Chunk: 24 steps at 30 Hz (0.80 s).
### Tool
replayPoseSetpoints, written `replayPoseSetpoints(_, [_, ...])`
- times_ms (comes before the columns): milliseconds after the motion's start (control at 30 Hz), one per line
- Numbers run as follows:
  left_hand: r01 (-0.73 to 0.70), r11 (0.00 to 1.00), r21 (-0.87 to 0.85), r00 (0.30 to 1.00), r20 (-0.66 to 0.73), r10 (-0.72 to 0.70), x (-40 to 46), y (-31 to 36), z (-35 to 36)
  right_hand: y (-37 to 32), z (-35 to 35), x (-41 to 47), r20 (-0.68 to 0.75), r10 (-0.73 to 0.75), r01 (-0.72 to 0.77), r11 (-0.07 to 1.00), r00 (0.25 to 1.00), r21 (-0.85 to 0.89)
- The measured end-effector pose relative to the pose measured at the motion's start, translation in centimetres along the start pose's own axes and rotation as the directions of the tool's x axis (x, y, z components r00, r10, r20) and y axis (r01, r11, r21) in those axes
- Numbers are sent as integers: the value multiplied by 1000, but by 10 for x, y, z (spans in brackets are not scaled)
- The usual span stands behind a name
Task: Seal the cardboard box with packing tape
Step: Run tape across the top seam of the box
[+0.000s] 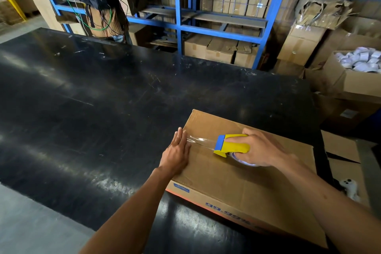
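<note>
A closed brown cardboard box (243, 181) lies flat on the black table (103, 99), with blue print on its near side. My right hand (261, 148) grips a yellow and blue tape dispenser (231, 145) resting on the box top over the centre seam. A strip of clear tape (201, 140) runs from the dispenser leftward to the box's left edge. My left hand (178, 150) lies flat with fingers together, pressing the tape end down at that left edge.
Blue metal shelving (179, 16) stacked with cartons stands behind the table. An open carton of white items (358, 68) and other boxes sit at the right. A white controller-like object (349, 186) lies on flattened cardboard at lower right. Dark clothing hangs at the upper left.
</note>
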<state>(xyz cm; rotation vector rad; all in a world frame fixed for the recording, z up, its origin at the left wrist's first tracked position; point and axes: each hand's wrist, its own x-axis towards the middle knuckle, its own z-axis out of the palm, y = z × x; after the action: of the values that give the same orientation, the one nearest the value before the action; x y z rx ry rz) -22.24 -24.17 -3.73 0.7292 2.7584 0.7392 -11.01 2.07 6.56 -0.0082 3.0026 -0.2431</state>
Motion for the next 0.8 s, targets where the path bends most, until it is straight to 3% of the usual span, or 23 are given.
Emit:
replayPoseSetpoints(133, [104, 994, 27, 993, 58, -105, 2, 0, -1, 1, 1, 1, 7, -7, 7, 1000, 1000, -4])
replayPoseSetpoints(267, [104, 994, 45, 987, 116, -108, 4, -1, -2, 1, 1, 1, 11, -3, 3, 1000, 1000, -15])
replayPoseSetpoints(333, [65, 990, 126, 994, 78, -75, 2, -1, 1, 1, 1, 2, 12, -1, 1, 1000, 1000, -13])
replayPoseSetpoints(400, [-57, 960, 274, 998, -10, 62, -1, 1, 2, -1, 2, 2, 18, -4, 4, 1000, 1000, -15])
replayPoseSetpoints(500, [-253, 894, 369, 968, 106, 230, 0, 0, 2, -3, 0, 4, 13, 8, -8, 999, 1000, -42])
replayPoseSetpoints(567, [-276, 889, 364, 959, 171, 227, 3, -5, 3, -6, -1, 6, 25, 12, -10, 998, 1000, -68])
replayPoseSetpoints(800, [-287, 864, 414, 957, 167, 237, 4, -5, 3, -7, -14, 4, 61, 13, -7, 995, 998, -102])
